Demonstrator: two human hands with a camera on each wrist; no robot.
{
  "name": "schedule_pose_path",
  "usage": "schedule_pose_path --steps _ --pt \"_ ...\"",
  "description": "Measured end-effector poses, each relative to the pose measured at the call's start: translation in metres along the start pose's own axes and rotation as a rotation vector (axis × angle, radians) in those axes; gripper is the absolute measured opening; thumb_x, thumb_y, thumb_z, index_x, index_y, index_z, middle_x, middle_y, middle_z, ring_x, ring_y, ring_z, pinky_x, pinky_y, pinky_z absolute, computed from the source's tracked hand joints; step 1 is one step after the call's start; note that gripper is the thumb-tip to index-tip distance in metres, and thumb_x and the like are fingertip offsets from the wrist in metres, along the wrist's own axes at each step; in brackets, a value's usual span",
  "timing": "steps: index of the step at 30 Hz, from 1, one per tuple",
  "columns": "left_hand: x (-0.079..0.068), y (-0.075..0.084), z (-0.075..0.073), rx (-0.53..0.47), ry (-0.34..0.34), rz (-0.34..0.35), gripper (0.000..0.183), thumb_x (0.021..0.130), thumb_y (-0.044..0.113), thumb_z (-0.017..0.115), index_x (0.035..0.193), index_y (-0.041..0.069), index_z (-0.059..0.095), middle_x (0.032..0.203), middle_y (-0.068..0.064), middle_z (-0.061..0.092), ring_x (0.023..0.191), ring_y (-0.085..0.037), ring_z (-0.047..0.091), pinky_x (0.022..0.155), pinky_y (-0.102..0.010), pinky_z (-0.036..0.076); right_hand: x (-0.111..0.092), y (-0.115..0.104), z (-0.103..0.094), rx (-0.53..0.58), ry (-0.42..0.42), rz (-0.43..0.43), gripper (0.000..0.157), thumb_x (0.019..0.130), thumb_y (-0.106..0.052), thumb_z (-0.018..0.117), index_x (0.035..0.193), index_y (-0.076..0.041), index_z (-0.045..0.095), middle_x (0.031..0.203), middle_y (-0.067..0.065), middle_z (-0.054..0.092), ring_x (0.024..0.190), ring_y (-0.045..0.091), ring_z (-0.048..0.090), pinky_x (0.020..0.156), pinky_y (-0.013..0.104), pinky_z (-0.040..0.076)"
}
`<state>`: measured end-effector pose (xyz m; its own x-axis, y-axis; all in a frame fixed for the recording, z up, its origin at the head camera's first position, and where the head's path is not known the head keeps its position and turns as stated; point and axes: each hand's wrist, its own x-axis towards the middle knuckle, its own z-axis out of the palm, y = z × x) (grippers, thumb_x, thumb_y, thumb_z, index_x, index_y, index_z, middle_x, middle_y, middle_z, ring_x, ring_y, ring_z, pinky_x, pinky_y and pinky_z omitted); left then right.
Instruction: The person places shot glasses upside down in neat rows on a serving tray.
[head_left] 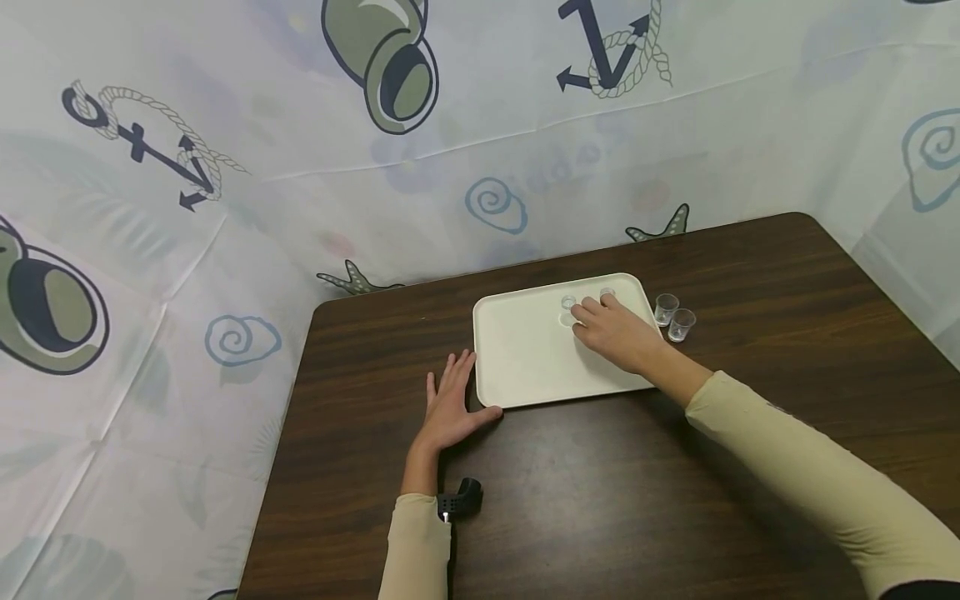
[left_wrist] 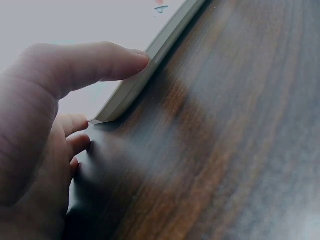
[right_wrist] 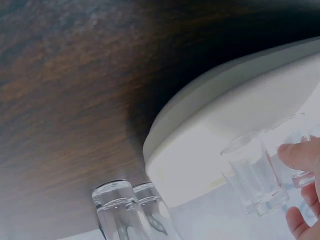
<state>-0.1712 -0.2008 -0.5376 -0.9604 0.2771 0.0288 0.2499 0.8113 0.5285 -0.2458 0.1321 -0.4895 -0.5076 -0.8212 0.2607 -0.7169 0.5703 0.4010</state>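
Observation:
A cream tray [head_left: 525, 354] lies on the table. My left hand [head_left: 447, 414] is at its near left corner, with fingers spread along the left side and the thumb [left_wrist: 120, 62] resting on the rim. Over the far right part of the tray, my right hand [head_left: 617, 333] pinches a clear shot glass [head_left: 567, 308] between thumb and fingertips; fingers partly cover it in the right wrist view. A second shot glass [right_wrist: 252, 172] stands on the tray close beside that hand, mostly hidden behind it in the head view.
Two more shot glasses stand side by side on the table just right of the tray, a farther one [head_left: 666, 309] and a nearer one [head_left: 681, 325]. The dark wooden table [head_left: 570, 483] meets a printed cloth backdrop [head_left: 435, 208] at its far edge.

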Motion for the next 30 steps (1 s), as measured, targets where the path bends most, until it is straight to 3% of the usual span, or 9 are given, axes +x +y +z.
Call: schedule_pose_path --steps 23,30 --pt "0.0006 0.0001 0.0007 -0.003 0.007 0.001 0.103 0.078 0.058 0.073 0.158 0.016 0.023 0.162 -0.004 0.020 0.150 -0.026 0.008 0.112 -0.061 -0.005 0.0032 -0.0093 0.0011 -0.015 0.036 -0.023 0.005 0.087 -0.006 0.065 0.083 -0.005 0.062 0.102 0.013 0.051 0.089 0.028 0.047 0.072 0.042 0.039" --pt "0.0007 0.0005 0.0008 -0.002 0.007 0.004 0.103 0.078 0.057 0.074 0.158 0.015 0.023 0.162 -0.005 0.021 0.150 -0.027 0.008 0.112 -0.062 -0.005 0.0003 -0.0100 -0.0002 0.050 0.021 -0.008 0.008 0.087 -0.004 0.064 0.095 -0.006 0.062 0.108 0.013 0.053 0.093 0.029 0.047 0.074 0.043 0.039"
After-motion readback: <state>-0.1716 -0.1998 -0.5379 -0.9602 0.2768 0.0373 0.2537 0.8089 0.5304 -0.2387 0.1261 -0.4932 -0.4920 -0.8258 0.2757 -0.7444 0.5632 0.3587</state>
